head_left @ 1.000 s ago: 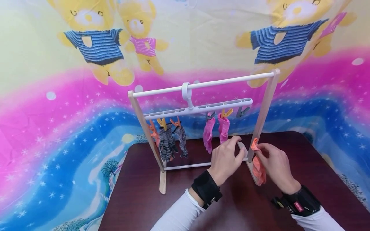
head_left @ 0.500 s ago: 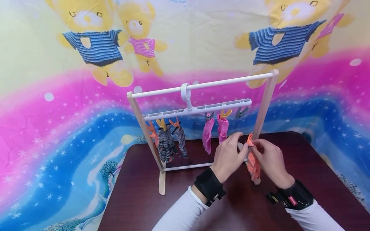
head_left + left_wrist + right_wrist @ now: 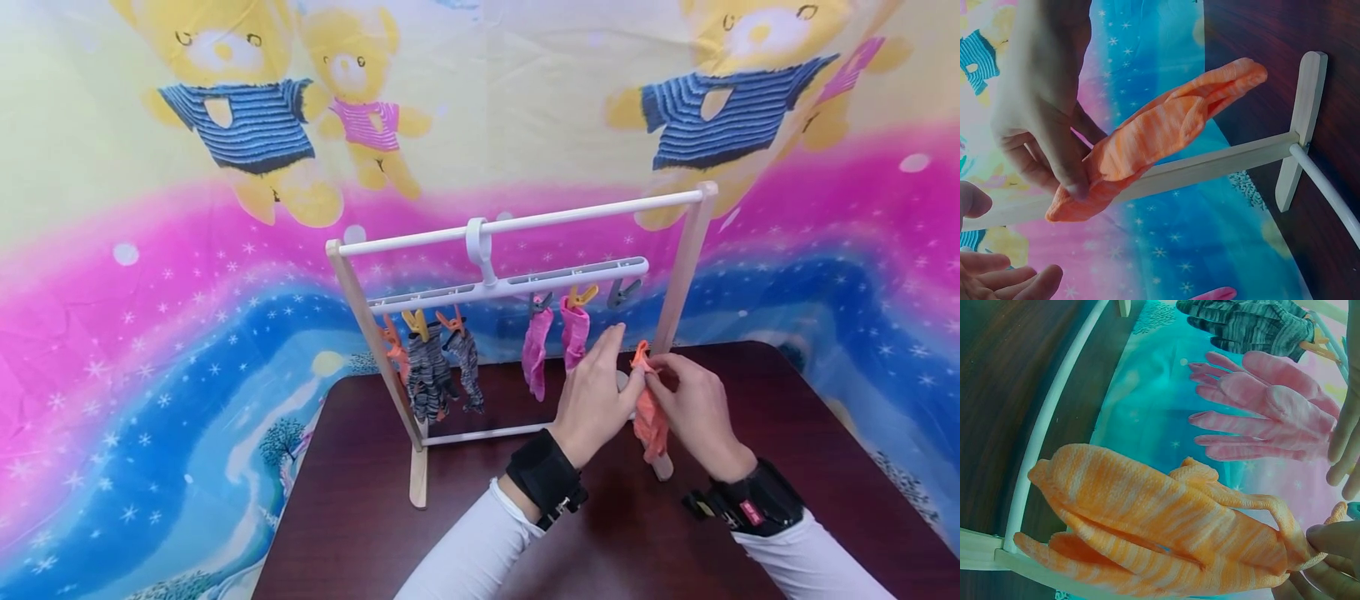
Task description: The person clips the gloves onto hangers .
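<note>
An orange striped knit glove (image 3: 651,432) hangs from my right hand (image 3: 697,408), which pinches its cuff between thumb and fingers. In the left wrist view the glove (image 3: 1154,140) droops in front of the rack's post. My left hand (image 3: 596,404) is beside it with straight fingers, its thumb overlapping the glove's cuff in the head view. Above both hands, a grey clothespin (image 3: 624,292) dangles from the white hanger (image 3: 491,287) with nothing in it. Pink gloves (image 3: 1266,409) hang just left of it, held by a grey and a yellow clothespin (image 3: 582,296).
A wooden rack, with a white top rod (image 3: 592,211) and side posts (image 3: 684,267), stands on the dark table (image 3: 345,533) and carries the hanger. Grey striped gloves (image 3: 429,375) and another orange glove (image 3: 399,357) hang at its left. A printed cloth (image 3: 187,358) covers the walls behind.
My right hand has carried the orange glove leftward and slightly up, close to my left hand. The left hand's fingers have straightened and risen a little toward the hanger.
</note>
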The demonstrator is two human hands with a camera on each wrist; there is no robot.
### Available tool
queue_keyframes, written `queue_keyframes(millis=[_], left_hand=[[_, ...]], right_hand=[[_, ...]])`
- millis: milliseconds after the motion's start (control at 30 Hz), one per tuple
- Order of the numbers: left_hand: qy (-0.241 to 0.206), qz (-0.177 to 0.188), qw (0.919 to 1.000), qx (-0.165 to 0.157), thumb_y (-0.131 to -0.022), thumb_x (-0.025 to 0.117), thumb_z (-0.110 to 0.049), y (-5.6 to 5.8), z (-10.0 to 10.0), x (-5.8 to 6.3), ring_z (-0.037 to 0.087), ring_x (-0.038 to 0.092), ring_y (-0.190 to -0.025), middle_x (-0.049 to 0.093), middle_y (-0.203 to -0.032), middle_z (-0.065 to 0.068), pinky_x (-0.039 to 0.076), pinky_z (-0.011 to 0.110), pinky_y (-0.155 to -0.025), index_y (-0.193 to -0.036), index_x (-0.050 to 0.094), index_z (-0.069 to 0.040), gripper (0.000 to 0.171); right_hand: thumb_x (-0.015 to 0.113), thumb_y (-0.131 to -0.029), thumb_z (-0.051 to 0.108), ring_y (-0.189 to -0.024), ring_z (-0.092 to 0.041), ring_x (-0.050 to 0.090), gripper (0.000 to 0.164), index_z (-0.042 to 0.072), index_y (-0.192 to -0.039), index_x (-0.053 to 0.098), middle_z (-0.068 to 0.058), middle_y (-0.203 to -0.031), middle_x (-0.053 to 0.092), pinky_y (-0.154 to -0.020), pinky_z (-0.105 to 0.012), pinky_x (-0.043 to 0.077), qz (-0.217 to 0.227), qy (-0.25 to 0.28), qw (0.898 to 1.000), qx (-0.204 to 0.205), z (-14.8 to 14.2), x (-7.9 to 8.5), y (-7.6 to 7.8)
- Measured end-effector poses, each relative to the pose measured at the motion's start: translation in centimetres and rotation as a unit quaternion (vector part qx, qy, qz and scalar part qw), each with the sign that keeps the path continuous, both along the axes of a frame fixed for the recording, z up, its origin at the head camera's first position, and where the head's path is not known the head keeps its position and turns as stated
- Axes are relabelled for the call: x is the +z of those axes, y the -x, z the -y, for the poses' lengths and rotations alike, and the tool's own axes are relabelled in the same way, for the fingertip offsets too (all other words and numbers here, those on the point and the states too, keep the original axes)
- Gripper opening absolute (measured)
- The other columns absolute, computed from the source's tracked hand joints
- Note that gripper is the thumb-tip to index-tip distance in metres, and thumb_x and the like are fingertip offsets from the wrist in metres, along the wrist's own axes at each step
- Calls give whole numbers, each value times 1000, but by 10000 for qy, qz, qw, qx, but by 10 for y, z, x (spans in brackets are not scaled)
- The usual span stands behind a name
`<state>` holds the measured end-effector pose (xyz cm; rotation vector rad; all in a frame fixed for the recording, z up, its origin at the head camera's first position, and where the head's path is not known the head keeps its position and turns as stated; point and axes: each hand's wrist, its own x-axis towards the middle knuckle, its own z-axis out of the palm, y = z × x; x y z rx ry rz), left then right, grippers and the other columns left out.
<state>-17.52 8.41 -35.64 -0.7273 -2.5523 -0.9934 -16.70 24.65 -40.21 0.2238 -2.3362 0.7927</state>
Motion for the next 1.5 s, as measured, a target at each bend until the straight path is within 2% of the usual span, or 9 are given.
queue_keyframes(millis=[100,167,300,500,800,1033,1167,1400,1500], left_hand=[[-100,47,9999,-16,-101,59,-31,1,-1,0,19,63,-129,45,-159,8,51,31,-102,-157,35,-12,64],[-154,65,9999,-37,-101,60,-30,2,-1,0,19,56,-137,41,-161,9,48,32,-106,-158,31,-10,67],[-253,108,9996,-81,-100,61,-30,4,-2,2,20,40,-149,32,-166,10,45,36,-111,-160,25,-10,73],[-316,95,9994,-72,-98,62,-32,7,-4,4,21,31,-154,28,-167,11,38,40,-117,-161,21,-9,78],[-383,151,9991,-86,-98,63,-32,9,-8,9,23,27,-156,23,-169,12,35,40,-119,-162,17,-8,83],[-441,592,9971,-207,-98,62,-32,10,-11,16,22,16,-159,8,-172,8,31,40,-121,-163,6,-8,89],[-418,674,9965,-258,-98,62,-32,11,-13,19,22,10,-160,3,-173,8,27,38,-122,-162,1,-6,92],[-600,721,9953,-246,-99,61,-32,15,-17,26,20,10,-160,5,-172,10,23,35,-125,-162,0,-5,92],[-551,596,9966,-134,-99,61,-31,18,-20,28,21,14,-159,9,-172,11,24,36,-124,-162,1,-4,91]], right_hand=[[78,-84,1,-75,-31,70,21,0,-105,73,-19,-90,74,-63,-36,52,21,5,10000,-17,1,0,2],[78,-84,1,-73,-30,69,20,1,-104,73,-18,-89,74,-62,-33,50,28,21,10000,-22,2,1,3],[78,-84,1,-73,-30,69,19,1,-102,73,-17,-87,74,-63,-33,49,7,51,10000,-10,2,1,5],[78,-84,1,-74,-31,69,19,0,-103,73,-18,-87,74,-63,-32,50,8,114,9999,1,4,4,7],[78,-83,-2,-75,-32,70,22,-1,-104,73,-20,-91,75,-65,-33,50,8,208,9998,-3,6,9,11],[76,-83,-4,-70,-30,66,21,0,-103,72,-20,-90,75,-61,-31,46,-21,209,9998,-37,6,9,13],[77,-84,-2,-70,-31,66,21,1,-104,73,-20,-92,75,-61,-30,44,-37,250,9997,23,5,8,14],[77,-83,-1,-75,-31,69,16,3,-98,73,-16,-86,74,-66,-16,43,-19,376,9993,77,4,7,14],[75,-84,-2,-73,-31,68,11,3,-94,72,-15,-82,73,-66,-13,43,-66,378,9992,92,4,6,14]])
